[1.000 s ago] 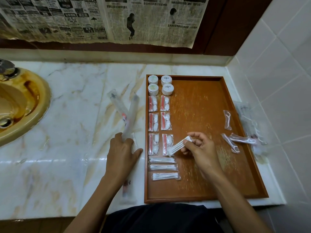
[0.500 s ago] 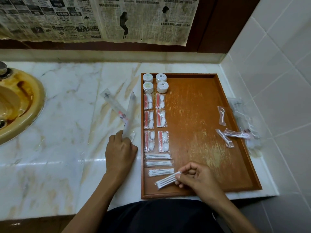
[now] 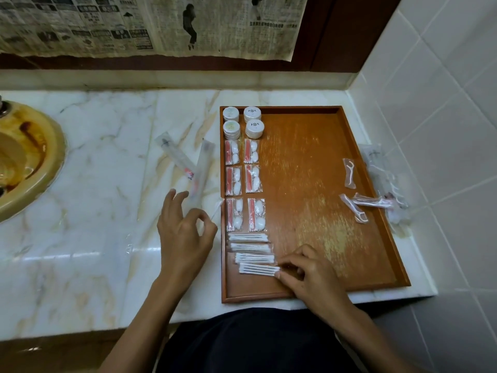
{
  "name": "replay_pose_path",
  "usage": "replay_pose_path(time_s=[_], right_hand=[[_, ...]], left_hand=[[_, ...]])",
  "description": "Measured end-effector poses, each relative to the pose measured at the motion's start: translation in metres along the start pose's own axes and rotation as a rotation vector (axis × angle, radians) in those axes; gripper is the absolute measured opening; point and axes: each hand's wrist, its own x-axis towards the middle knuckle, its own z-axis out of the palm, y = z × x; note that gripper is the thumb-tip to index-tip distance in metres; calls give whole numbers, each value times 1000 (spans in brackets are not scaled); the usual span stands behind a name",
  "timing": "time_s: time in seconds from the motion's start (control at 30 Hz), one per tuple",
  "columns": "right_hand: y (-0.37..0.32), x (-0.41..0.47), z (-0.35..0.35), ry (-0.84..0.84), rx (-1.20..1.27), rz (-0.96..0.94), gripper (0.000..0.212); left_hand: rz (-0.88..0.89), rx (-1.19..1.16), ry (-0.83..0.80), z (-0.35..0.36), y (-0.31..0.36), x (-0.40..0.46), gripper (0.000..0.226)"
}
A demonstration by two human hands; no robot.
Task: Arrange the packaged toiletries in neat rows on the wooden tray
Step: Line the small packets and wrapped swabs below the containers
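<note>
A wooden tray [image 3: 317, 170] lies on the marble counter. Down its left side run round white tubs [image 3: 243, 122], red-and-white packets [image 3: 243, 181] in two columns, then a stack of cotton swab packets [image 3: 250, 247]. The lowest cotton swab packet [image 3: 258, 269] lies flat on the tray, and my right hand [image 3: 309, 278] pinches its right end. My left hand [image 3: 183, 235] hovers over the counter left of the tray with fingers spread, just below two long clear toothbrush packets [image 3: 200, 170]. Three packaged floss picks [image 3: 355, 208] lie loose at the tray's right side.
A heap of clear packets [image 3: 384, 181] sits off the tray against the tiled wall [image 3: 443, 130]. A yellow sink [image 3: 29, 162] takes up the counter's left end. Newspaper [image 3: 134, 22] hangs on the back wall. The counter edge runs close to my body.
My right hand carried the swab packet from mid-tray down to the lower left and laid it under the other three. My left hand let go of the long packet and spread its fingers.
</note>
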Motion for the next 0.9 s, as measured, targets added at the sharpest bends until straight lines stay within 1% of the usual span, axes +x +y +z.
replay_pose_path(time_s=[0.13,0.2,0.23,0.27,0.33,0.4,0.43,0.47,0.53,0.67,0.73,0.83,0.9], right_hand=[[0,5,5,-46,-10,-100,23],[-1,6,7,-62,-23,-116,22],[-1,7,7,-66,-27,-125,22],[-1,8,8,-65,-27,-135,20],[-2,8,10,-72,-24,-149,15],[-3,8,10,-89,-19,-178,9],[-3,8,9,-99,-17,-199,7],[-3,8,9,-107,-13,-225,5],[-2,8,8,-108,-10,-283,4],[5,7,8,-69,-9,-340,16],[7,9,9,-33,-20,-360,17],[5,12,12,30,-64,-409,15],[5,12,13,38,-92,-424,14]], left_hand=[[51,-120,27,-19,11,-10,21],[62,-203,4,-27,15,-17,12],[80,-213,-8,-29,15,-21,5],[106,-211,-16,-31,16,-25,3],[135,-211,-38,-31,16,-34,12],[113,-222,-79,-31,15,-43,15],[101,-226,-105,-31,13,-47,21],[110,-219,-134,-30,9,-51,24],[203,-184,-183,-29,3,-56,23],[414,-125,-282,-31,0,-65,24],[493,-73,-305,-29,3,-67,25],[534,-29,-309,-26,12,-68,22],[540,30,-306,-22,19,-68,22]])
